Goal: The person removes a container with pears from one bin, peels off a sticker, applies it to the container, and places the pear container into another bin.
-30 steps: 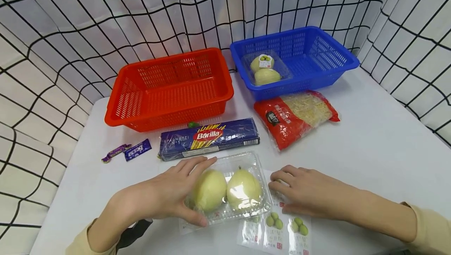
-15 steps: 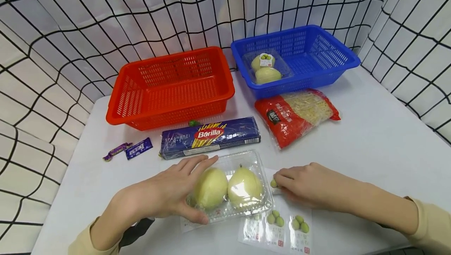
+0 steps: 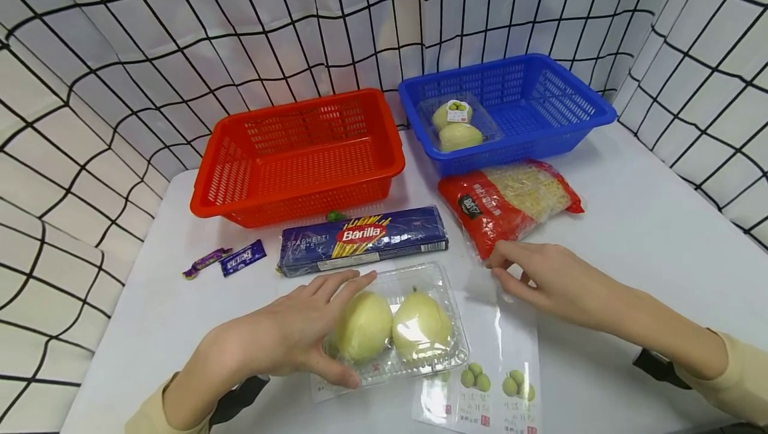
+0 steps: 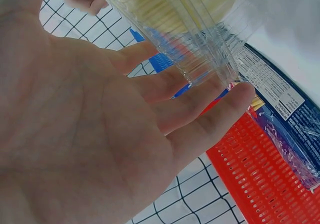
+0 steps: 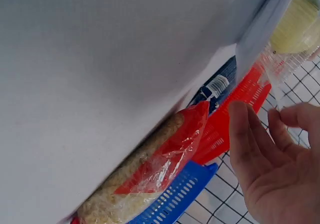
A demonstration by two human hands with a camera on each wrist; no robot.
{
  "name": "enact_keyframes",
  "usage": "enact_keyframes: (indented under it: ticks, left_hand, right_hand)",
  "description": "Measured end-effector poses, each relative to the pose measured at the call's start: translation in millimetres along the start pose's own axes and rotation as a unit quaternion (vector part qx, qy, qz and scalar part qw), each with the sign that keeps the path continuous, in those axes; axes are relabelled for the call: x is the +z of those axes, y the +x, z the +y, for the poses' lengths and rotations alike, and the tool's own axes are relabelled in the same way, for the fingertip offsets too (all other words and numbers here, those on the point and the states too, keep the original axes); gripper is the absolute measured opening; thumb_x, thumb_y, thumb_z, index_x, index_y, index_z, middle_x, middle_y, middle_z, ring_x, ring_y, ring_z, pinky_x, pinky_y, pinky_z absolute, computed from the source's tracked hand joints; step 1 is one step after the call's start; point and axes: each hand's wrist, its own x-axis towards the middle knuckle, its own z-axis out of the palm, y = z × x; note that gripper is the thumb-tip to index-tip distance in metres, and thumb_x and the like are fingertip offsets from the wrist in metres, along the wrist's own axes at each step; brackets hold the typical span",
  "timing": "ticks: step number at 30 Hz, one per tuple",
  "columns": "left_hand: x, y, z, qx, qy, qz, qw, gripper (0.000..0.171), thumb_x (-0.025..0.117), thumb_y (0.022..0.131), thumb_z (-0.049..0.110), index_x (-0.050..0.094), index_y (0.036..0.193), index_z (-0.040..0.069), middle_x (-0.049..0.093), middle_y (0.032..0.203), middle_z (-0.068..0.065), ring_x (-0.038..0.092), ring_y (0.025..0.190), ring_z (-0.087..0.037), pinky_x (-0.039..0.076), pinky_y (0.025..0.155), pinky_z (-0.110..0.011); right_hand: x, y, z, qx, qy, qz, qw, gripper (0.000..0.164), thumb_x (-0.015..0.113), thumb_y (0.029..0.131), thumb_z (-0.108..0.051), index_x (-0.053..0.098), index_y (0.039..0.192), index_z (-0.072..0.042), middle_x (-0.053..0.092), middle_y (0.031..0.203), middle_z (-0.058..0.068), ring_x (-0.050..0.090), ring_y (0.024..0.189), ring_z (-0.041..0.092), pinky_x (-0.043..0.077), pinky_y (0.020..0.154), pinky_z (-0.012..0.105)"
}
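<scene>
A clear plastic box [image 3: 393, 364] with two pale yellow pears [image 3: 422, 326] sits at the front middle. My left hand [image 3: 294, 327] rests along its left side, fingers spread and fairly straight, touching the wall; the left wrist view shows the palm [image 4: 85, 119] beside it. Partly under the box lies a sheet of fruit stickers [image 3: 477, 407], its upper part bare of pictures. Right of the box, my right hand [image 3: 558, 284] is raised over the sheet's far end. Its thumb and forefinger pinch a thin translucent sticker [image 5: 275, 91], seen nearly edge-on in the right wrist view.
Behind the box lie a Barilla spaghetti carton [image 3: 363, 237] and a red-and-clear food bag [image 3: 510, 204]. A red basket [image 3: 300, 204] and a blue basket [image 3: 540, 137], holding another labelled pear box [image 3: 489, 124], stand at the back. Two small wrapped sweets [image 3: 243, 257] lie left. Black netting surrounds the table.
My right hand has moved from the sheet's upper edge up and away towards the food bag, and the fruit picture there is gone from the sheet. My left hand stays at the box.
</scene>
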Motion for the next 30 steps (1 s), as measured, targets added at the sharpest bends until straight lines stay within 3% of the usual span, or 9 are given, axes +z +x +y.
enact_keyframes:
  ticks: [5,8,11,16,19,23,28,30]
  left_hand:
    - [-0.3,1.6,0.8,-0.004,-0.001,-0.003,1.0000,0.120,0.083,0.071,0.069,0.019,0.164,0.028,0.030,0.166,-0.007,0.034,0.151,-0.036,0.037,0.119,-0.065]
    - [-0.1,2.3,1.1,-0.009,-0.002,-0.004,1.0000,0.120,0.083,0.070,0.069,0.020,0.164,0.028,0.030,0.166,-0.006,0.034,0.151,-0.035,0.037,0.119,-0.064]
    - [0.2,2.9,1.2,-0.010,0.000,-0.002,0.9999,0.121,0.084,0.069,0.069,0.021,0.163,0.027,0.031,0.165,-0.005,0.034,0.152,-0.034,0.037,0.120,-0.063]
    - [-0.3,2.5,0.8,-0.015,0.003,0.000,0.9999,0.121,0.083,0.069,0.071,0.021,0.163,0.028,0.032,0.165,-0.004,0.034,0.152,-0.033,0.036,0.121,-0.062]
    - [-0.8,1.5,0.4,-0.018,0.002,-0.003,0.9998,0.121,0.083,0.069,0.071,0.021,0.163,0.028,0.032,0.165,-0.005,0.034,0.152,-0.033,0.036,0.122,-0.062]
    - [-0.9,0.0,-0.6,-0.021,0.005,-0.004,0.9998,0.120,0.082,0.069,0.071,0.021,0.163,0.028,0.033,0.165,-0.005,0.034,0.152,-0.033,0.036,0.122,-0.060]
    - [-0.8,-0.2,-1.1,-0.010,0.017,-0.001,0.9998,0.119,0.081,0.071,0.072,0.021,0.163,0.028,0.034,0.165,-0.006,0.034,0.153,-0.032,0.036,0.122,-0.059]
    - [-1.2,-0.2,-1.4,-0.001,0.024,0.002,0.9997,0.119,0.079,0.071,0.073,0.021,0.163,0.026,0.034,0.164,-0.008,0.035,0.152,-0.033,0.037,0.122,-0.060]
  right_hand:
    - [-2.9,2.4,-1.2,0.021,0.017,0.052,0.998,0.014,0.065,0.098,-0.011,0.062,0.098,-0.024,0.068,0.081,-0.016,0.062,0.075,-0.006,0.061,0.070,0.021]
    - [-2.5,4.7,-5.7,0.012,0.009,0.091,0.996,0.014,0.068,0.095,-0.011,0.062,0.099,-0.023,0.069,0.081,-0.015,0.063,0.073,-0.006,0.060,0.068,0.020]
    - [-1.4,10.1,-16.6,-0.046,-0.034,0.146,0.988,0.016,0.073,0.089,-0.012,0.064,0.099,-0.021,0.072,0.085,-0.014,0.066,0.073,-0.002,0.060,0.065,0.021]
    - [1.5,24.1,-51.2,-0.175,-0.115,0.199,0.957,0.011,0.070,0.086,-0.017,0.068,0.096,-0.019,0.074,0.090,-0.009,0.070,0.080,0.005,0.059,0.061,0.021]
    - [7.8,31.3,-73.3,-0.227,-0.165,0.199,0.939,0.009,0.070,0.086,-0.019,0.067,0.094,-0.018,0.073,0.088,-0.009,0.068,0.081,0.007,0.059,0.065,0.021]
    - [20.7,38.5,-94.2,-0.270,-0.228,0.169,0.920,0.016,0.074,0.086,-0.024,0.064,0.097,-0.017,0.074,0.089,-0.009,0.068,0.087,0.009,0.057,0.072,0.023]
    - [33.3,41.1,-104.1,-0.269,-0.307,0.109,0.906,0.021,0.072,0.092,-0.033,0.060,0.102,-0.018,0.076,0.095,-0.007,0.067,0.093,0.012,0.056,0.080,0.026]
    - [35.6,40.7,-104.6,-0.261,-0.316,0.095,0.907,0.020,0.071,0.094,-0.032,0.059,0.102,-0.018,0.075,0.094,-0.007,0.067,0.092,0.013,0.056,0.081,0.028]
